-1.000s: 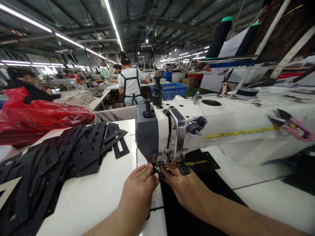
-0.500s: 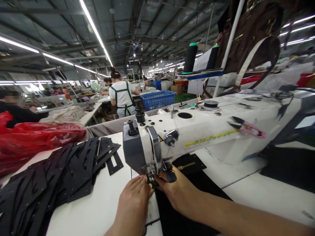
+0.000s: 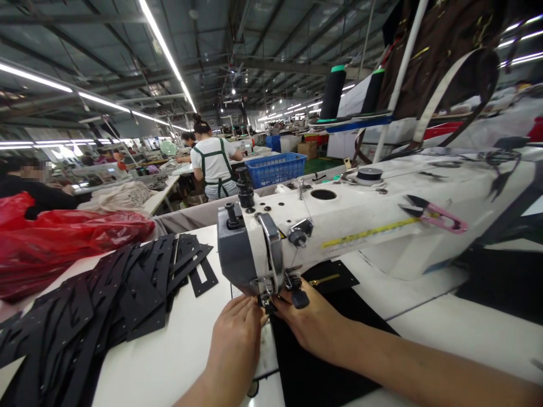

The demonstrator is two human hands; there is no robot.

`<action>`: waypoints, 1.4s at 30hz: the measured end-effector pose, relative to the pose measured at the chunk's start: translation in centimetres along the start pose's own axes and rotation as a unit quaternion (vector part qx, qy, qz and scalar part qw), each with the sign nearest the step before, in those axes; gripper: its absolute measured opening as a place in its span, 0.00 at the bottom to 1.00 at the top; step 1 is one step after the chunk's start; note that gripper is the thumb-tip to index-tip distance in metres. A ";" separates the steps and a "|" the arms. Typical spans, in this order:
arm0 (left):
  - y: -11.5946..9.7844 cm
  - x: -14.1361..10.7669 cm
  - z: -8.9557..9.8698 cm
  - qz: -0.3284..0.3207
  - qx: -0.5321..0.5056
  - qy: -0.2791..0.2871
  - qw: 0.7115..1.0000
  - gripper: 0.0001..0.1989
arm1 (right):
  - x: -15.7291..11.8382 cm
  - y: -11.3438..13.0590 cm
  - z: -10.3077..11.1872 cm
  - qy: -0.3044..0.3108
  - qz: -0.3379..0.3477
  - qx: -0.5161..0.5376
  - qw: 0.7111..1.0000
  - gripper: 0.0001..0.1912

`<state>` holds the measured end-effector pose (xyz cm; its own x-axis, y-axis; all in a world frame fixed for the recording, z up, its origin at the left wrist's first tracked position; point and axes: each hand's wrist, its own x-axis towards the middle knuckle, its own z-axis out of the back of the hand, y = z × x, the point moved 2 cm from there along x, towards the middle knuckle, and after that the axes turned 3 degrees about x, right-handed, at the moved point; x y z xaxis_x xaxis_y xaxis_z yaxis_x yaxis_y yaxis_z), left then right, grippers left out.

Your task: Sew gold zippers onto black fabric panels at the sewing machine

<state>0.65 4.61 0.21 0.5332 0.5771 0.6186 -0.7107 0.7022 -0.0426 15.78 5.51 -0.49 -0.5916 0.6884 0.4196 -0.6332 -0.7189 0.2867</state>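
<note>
A white sewing machine [image 3: 360, 217] with a dark grey head reaches in from the right. At its presser foot, my left hand [image 3: 240, 333] has its fingers drawn together at the left side of the needle area; what lies under the fingertips is too small to tell. My right hand [image 3: 316, 325] rests on the black fabric [image 3: 318, 367], its fingers at the right of the foot and partly hidden by the machine. Behind that hand lies a black piece with a gold zipper [image 3: 324, 280]. Pink-handled snips [image 3: 441, 217] lie against the machine arm.
Black cut pieces [image 3: 114, 299] with small holes are heaped at the left of the white table, beside a red plastic bag [image 3: 85, 226]. Thread cones [image 3: 333, 93] stand above the machine. A person in a green apron [image 3: 212, 161] works ahead near a blue basket [image 3: 275, 169].
The view has shifted slightly, so the machine and heap sit a little farther right. My left fingers are bunched closer to the foot, and the dark piece between my hands shows less.
</note>
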 end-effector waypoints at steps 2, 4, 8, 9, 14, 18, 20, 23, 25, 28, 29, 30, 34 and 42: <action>0.1 -0.1 -0.1 0.001 0.001 -0.004 1.000 0.08 | 0.1 0.0 0.1 -0.003 0.002 0.003 1.000 0.13; 0.2 -0.1 -0.2 0.003 0.001 -0.005 1.000 0.07 | 0.1 -0.1 0.1 -0.003 0.001 0.002 1.000 0.12; 0.3 -0.2 -0.3 0.008 0.004 -0.004 1.000 0.07 | 0.2 -0.3 -0.2 -0.009 -0.002 -0.010 1.000 0.12; 0.3 -0.2 -0.3 0.009 0.006 -0.004 1.000 0.07 | 0.2 -0.3 -0.3 -0.010 -0.001 -0.013 1.000 0.12; 0.2 -0.2 -0.3 0.010 0.005 -0.008 1.000 0.07 | 0.1 -0.2 -0.3 -0.006 0.006 -0.010 1.000 0.13; 0.1 0.0 -0.1 0.007 0.002 -0.013 1.000 0.07 | 0.2 -0.2 -0.1 -0.011 0.013 -0.011 1.000 0.13; 0.1 0.0 -0.1 0.005 0.001 -0.014 1.000 0.08 | 0.2 -0.3 0.0 -0.021 0.014 -0.008 1.000 0.12; 0.0 0.1 0.0 0.007 0.002 -0.012 1.000 0.08 | 0.3 -0.3 0.1 -0.022 0.014 0.001 1.000 0.11; 0.0 0.1 0.0 0.009 0.004 -0.009 1.000 0.08 | 0.2 -0.3 0.1 -0.018 0.014 0.007 1.000 0.11; 0.0 0.2 0.0 0.009 0.005 -0.006 1.000 0.08 | 0.1 -0.3 0.0 -0.014 0.013 0.012 1.000 0.12; 0.0 0.2 0.0 0.009 0.006 -0.006 1.000 0.08 | 0.1 -0.3 0.0 -0.013 0.011 0.011 1.000 0.12; 0.0 0.1 0.0 0.009 0.006 -0.005 1.000 0.08 | 0.1 -0.4 0.0 -0.012 0.011 0.010 1.000 0.12; 0.1 -0.1 -0.1 0.011 0.010 -0.004 1.000 0.08 | 0.1 -0.3 0.2 -0.015 0.015 0.007 1.000 0.12; 0.2 -0.1 -0.4 0.009 0.019 -0.008 1.000 0.09 | 0.0 0.0 0.6 0.001 0.010 -0.006 1.000 0.14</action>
<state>0.62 4.78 -0.17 0.5131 0.5832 0.6298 -0.7375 0.6749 -0.0241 16.06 5.50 0.02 -0.6060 0.6735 0.4233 -0.6265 -0.7320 0.2677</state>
